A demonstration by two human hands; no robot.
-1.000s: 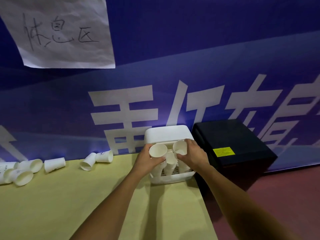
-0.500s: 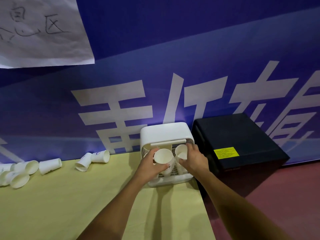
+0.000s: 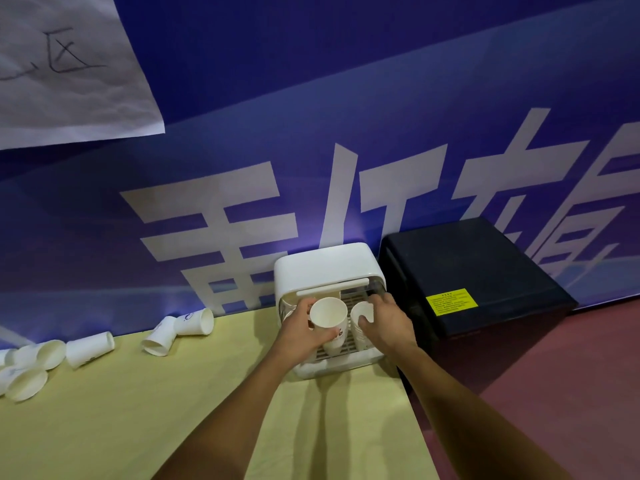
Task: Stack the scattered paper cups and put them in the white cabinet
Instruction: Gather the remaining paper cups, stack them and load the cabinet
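The left hand point(image 3: 304, 336) curls round a tilted stack of white paper cups point(image 3: 328, 315) and the right hand point(image 3: 388, 327) grips a second white paper stack point(image 3: 362, 312), both at the mouth of the small white plastic cabinet point(image 3: 325, 268). If released while leaning, the stacks may topple off the slatted rack. A shove could slide the cabinet along the yellow table point(image 3: 138, 410), whose edge is close.

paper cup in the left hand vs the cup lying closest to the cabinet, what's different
The held cup stands nearly upright, mouth up; the lying cup is on its side, mouth rightward. The held cup is at the white cabinet's open front; the lying cup is on the yellow table. The left hand grips the held cup; no hand touches the lying cup. Both are white.
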